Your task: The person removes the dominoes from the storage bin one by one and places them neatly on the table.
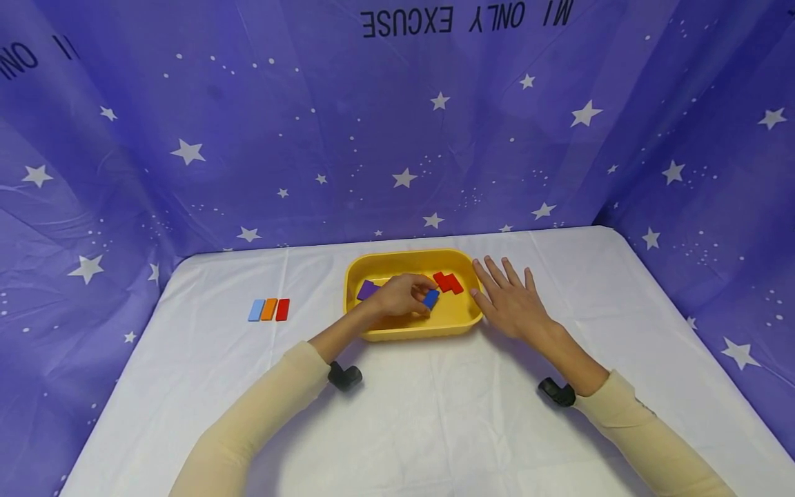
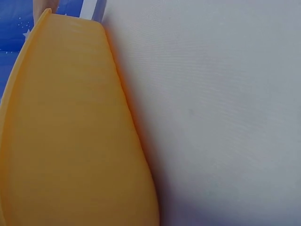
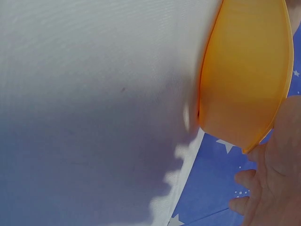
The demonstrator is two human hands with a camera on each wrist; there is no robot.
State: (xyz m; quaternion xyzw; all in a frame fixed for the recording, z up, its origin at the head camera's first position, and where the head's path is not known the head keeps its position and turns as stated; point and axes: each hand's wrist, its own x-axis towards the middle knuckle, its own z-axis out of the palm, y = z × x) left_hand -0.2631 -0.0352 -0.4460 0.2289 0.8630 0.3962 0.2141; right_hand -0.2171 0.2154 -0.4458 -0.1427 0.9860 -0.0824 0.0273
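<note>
Inside the yellow tub [image 1: 410,334], my left hand [image 1: 400,295] pinches a blue tile [image 1: 431,299] between thumb and fingers. Red tiles [image 1: 448,282] lie on the tub floor just beyond it. A purple tile [image 1: 367,290] lies at the tub's left end, partly covered by my left hand. My right hand [image 1: 511,304] rests with spread, straight fingers against the tub's right rim. In the right wrist view, the fingers of the right hand [image 3: 277,165] show at the tub's end wall. The left wrist view shows only the tub's outer side [image 2: 75,122], with the left hand out of sight.
Left of the tub, a light blue tile [image 1: 256,310], an orange tile [image 1: 268,309] and a red tile [image 1: 282,310] lie side by side on the white tablecloth [image 1: 435,414]. A purple star-patterned curtain [image 1: 348,138] hangs behind and at both sides of the table.
</note>
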